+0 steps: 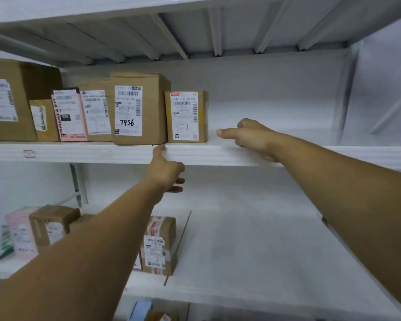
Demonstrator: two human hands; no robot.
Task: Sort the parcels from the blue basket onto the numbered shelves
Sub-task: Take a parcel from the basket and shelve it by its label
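A row of brown cardboard parcels with white labels stands on the upper white shelf point(310, 154). Rightmost in the row is a small box point(186, 117); to its left stands a taller box marked 7936 point(139, 108). My right hand point(250, 137) rests on the shelf just right of the small box, thumb pointing at it, a small gap between them, nothing held. My left hand point(166, 170) is at the shelf's front edge below the two boxes, thumb up against the edge, holding nothing. The blue basket is out of sight.
Further left on the upper shelf are a pink parcel point(68, 115) and a large box point(9, 100). The lower shelf point(252, 239) holds a taped box point(159, 246), another brown box point(52, 224) and a pink packet point(19, 230).
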